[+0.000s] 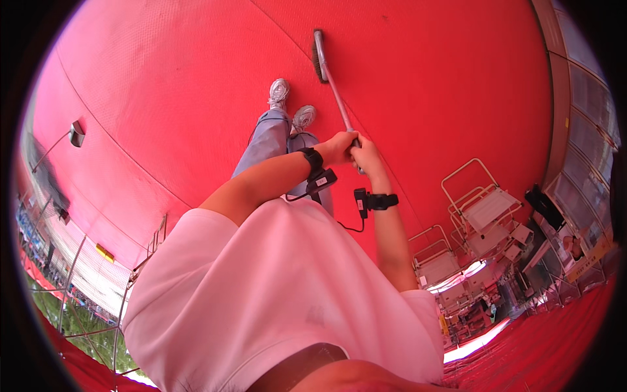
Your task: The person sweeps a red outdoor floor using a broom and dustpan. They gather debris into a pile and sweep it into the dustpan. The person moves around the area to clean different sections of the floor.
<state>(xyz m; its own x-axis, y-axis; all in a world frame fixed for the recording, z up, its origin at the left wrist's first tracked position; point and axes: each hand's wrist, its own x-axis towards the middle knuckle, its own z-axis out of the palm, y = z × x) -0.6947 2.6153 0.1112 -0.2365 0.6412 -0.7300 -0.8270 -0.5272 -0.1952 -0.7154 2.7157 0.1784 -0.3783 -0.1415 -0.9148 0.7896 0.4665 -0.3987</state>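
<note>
Both my hands are on the pole of a push broom, close to its upper end. My left hand wraps the dark grip, and my right hand grips right beside it; the fingers partly overlap from this angle. A short end of the pole shows below them. The broom head, with dark bristles along its left side, is down at the red floor covering, ahead of my shoes. Black straps with small wired boxes are around both my wrists.
Folding-handle platform trolleys stand to the right, near a black item and a seated-looking person. Glass panels line the right edge. Far left is a long-handled dustpan. A metal frame stands at lower left.
</note>
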